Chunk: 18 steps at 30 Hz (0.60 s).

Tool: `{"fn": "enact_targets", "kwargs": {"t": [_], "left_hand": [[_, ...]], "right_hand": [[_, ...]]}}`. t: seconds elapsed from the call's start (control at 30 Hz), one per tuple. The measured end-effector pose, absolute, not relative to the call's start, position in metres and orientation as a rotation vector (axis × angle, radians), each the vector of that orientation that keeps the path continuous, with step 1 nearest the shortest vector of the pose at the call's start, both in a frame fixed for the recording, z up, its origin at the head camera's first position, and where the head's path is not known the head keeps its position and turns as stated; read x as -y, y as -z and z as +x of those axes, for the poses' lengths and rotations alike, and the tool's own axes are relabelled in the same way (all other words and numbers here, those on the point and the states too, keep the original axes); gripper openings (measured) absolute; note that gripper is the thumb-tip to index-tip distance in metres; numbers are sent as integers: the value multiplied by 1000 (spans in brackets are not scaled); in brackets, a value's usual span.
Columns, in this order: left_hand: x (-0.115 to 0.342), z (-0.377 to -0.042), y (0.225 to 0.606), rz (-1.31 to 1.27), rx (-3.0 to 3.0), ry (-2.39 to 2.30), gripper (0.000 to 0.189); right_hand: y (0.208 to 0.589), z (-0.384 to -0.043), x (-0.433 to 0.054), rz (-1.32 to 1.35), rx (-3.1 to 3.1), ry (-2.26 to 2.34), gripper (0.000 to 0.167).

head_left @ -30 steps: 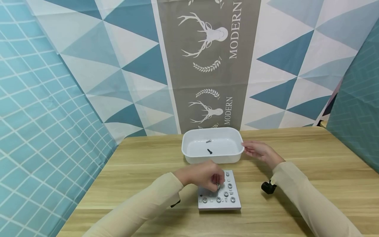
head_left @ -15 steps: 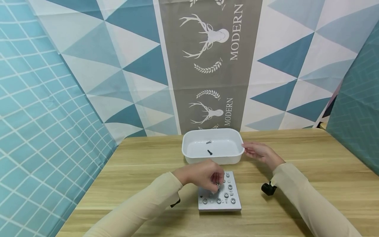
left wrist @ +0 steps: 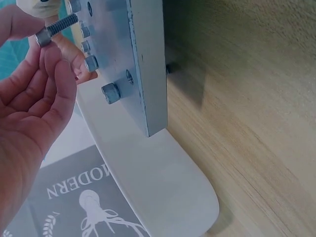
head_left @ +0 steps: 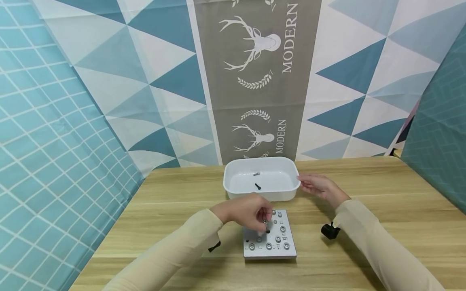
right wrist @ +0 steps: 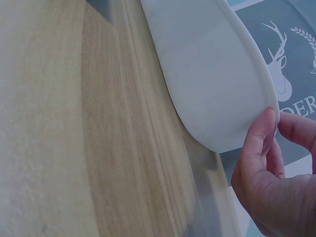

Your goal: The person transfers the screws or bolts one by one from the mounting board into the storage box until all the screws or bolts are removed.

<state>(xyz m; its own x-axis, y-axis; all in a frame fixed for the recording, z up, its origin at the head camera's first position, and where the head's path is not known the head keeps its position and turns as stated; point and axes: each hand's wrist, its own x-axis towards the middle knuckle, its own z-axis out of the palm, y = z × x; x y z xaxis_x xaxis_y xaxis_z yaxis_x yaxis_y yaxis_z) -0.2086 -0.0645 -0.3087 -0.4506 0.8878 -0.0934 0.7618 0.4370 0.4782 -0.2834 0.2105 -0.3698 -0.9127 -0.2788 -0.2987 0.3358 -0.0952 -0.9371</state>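
My left hand (head_left: 247, 212) is over the metal plate (head_left: 270, 253) and pinches a socket head bolt (left wrist: 55, 29) between thumb and fingertips. The bolt's threaded shank points towards the plate's face in the left wrist view, clear of it. Several bolts (left wrist: 111, 92) stand in the plate, and a bare threaded hole (left wrist: 129, 76) shows near its edge. A dark hole (head_left: 268, 231) lies just beside my left fingertips in the head view. With thumb and fingers, my right hand (head_left: 320, 188) pinches the right rim of the white plastic basin (head_left: 262, 196).
Inside the basin lie a silver bolt (head_left: 256, 173) and a black bolt (head_left: 258, 186). It stands on the wooden table (head_left: 174, 194), right behind the plate. A patterned cloth (head_left: 167, 81) hangs behind the table's back edge.
My left hand has lifted slightly up and left from the plate with the bolt, and a dark hole now shows beneath. My right hand stays at the basin's rim.
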Motion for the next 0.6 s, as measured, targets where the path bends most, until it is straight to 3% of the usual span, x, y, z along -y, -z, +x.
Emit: {"fn": "enact_targets", "kwargs": {"t": [0.6], "left_hand": [[72, -219, 306, 1425, -2413, -557, 10]], "right_hand": [[368, -282, -210, 76, -1774, 2064, 16]]}}
